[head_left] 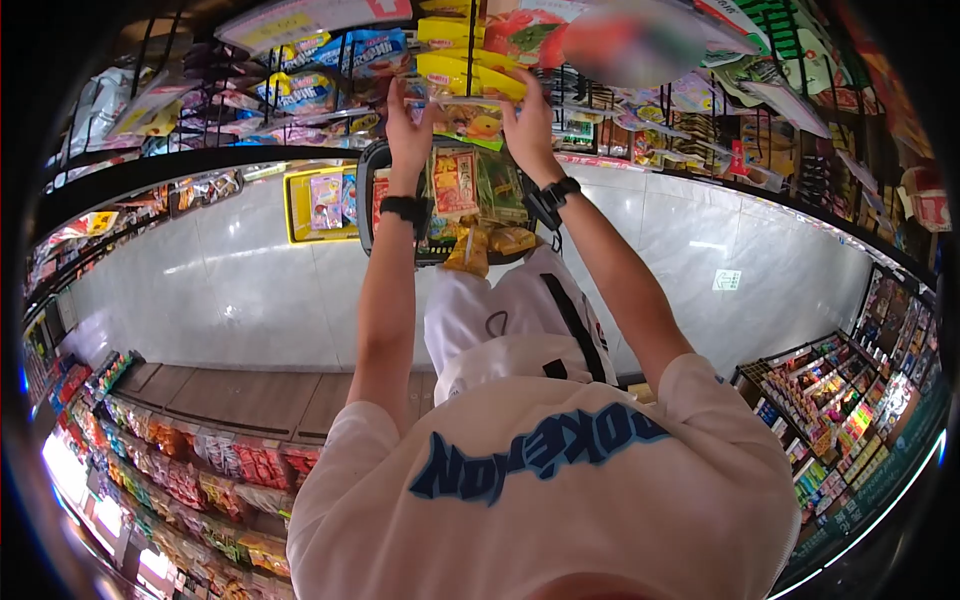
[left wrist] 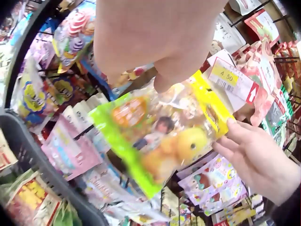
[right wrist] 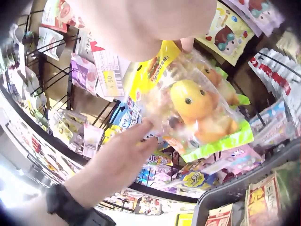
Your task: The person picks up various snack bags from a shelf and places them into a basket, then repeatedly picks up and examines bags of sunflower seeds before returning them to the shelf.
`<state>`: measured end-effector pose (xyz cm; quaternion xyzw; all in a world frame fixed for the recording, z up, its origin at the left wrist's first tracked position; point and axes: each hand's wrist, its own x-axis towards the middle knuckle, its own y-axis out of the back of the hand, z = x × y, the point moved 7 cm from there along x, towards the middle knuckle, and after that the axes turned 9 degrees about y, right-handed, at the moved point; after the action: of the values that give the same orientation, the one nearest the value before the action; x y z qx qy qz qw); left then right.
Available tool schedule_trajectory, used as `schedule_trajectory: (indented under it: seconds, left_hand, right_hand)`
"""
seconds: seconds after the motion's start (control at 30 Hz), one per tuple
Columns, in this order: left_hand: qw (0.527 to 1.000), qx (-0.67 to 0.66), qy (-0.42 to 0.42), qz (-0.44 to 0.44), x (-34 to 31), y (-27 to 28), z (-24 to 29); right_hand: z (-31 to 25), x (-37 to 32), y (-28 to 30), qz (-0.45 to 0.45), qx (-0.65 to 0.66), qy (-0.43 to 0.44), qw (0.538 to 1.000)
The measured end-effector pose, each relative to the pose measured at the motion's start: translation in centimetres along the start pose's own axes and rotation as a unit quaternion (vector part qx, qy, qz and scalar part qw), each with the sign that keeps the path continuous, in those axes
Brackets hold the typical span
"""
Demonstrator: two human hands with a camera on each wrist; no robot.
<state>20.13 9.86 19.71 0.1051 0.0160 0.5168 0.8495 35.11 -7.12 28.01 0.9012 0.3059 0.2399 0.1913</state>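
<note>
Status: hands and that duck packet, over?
Left hand and right hand up at the rack, both pinching the duck packet. Packet tilted, yellow header by the price tag. Other hanging packets crowd close; basket nearby.

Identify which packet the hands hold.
The duck packet: clear, yellow duck inside, yellow header, green edge. The left hand and right hand hold it; the other packets hang untouched.

clear duck-toy packet (left wrist: pixel 174 143), yellow header, green edge

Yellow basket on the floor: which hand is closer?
Left. The left hand holds the duck packet on the side toward the yellow basket; the right hand holds its far side.
</note>
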Motion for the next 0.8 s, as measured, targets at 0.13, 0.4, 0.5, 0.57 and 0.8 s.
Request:
schedule_trajectory:
  seconds: [0.13,0.4,0.5,0.57,0.8]
  left_hand:
    - [0.994,0.052,0.066,-0.069,-8.4,2.1,-7.2]
    - [0.891,0.163,0.393,-0.159,-23.0,-4.4,-24.7]
    - [0.874,-0.085,0.448,-0.168,-23.0,-11.0,-27.9]
    - [0.889,0.171,0.403,-0.133,-23.9,-12.2,-31.3]
    - [0.88,0.262,0.392,-0.056,-24.0,-9.6,-24.6]
  right_hand:
    - [2.4,-5.7,0.3,0.049,0.042,0.01,0.998]
    - [14.7,-20.5,-3.8,-0.13,-0.031,-0.125,0.983]
    - [17.7,-24.8,-4.3,-0.125,0.039,-0.213,0.968]
    - [15.9,-24.5,-2.1,-0.193,0.043,-0.241,0.95]
    - [12.3,-24.3,7.7,-0.25,0.029,-0.215,0.944]
